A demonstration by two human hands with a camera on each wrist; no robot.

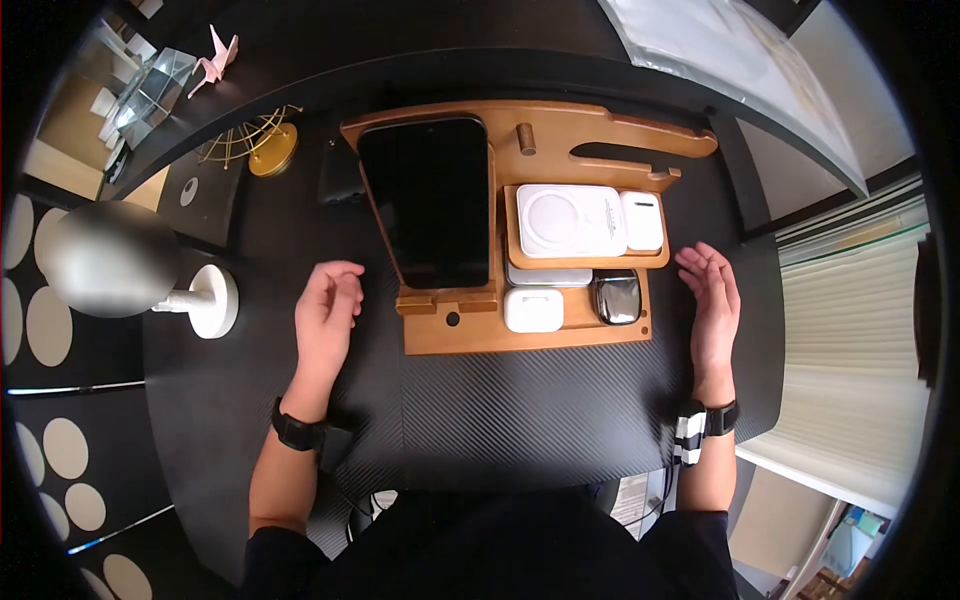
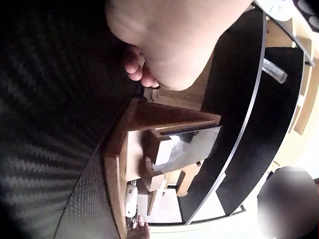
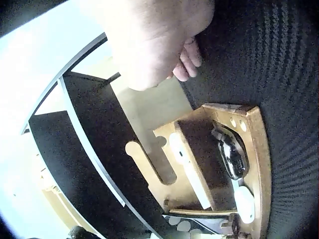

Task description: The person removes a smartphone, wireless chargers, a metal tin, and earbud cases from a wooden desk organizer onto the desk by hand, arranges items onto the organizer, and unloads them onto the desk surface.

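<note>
A wooden docking stand (image 1: pixel 530 340) sits on the black desk between my two hands. A dark-screened phone (image 1: pixel 430 200) leans in its left slot. On its raised shelf lie a white power bank with a round pad (image 1: pixel 570 222) and a small white block (image 1: pixel 642 220). Below them are a white earbud case (image 1: pixel 533 310) and a glossy black case (image 3: pixel 233 153). My left hand (image 1: pixel 328 308) rests on the desk left of the stand, fingers loosely bent and holding nothing. To the stand's right, my right hand (image 1: pixel 712 300) lies on its side with relaxed fingers, also holding nothing.
A raised black shelf (image 1: pixel 400 65) curves across the back, with a pink paper crane (image 1: pixel 215 62) on it. Left on the desk stand a white-based round mirror (image 1: pixel 212 302) and a gold wire holder (image 1: pixel 273 150). A pleated blind (image 1: pixel 850 330) hangs at the right.
</note>
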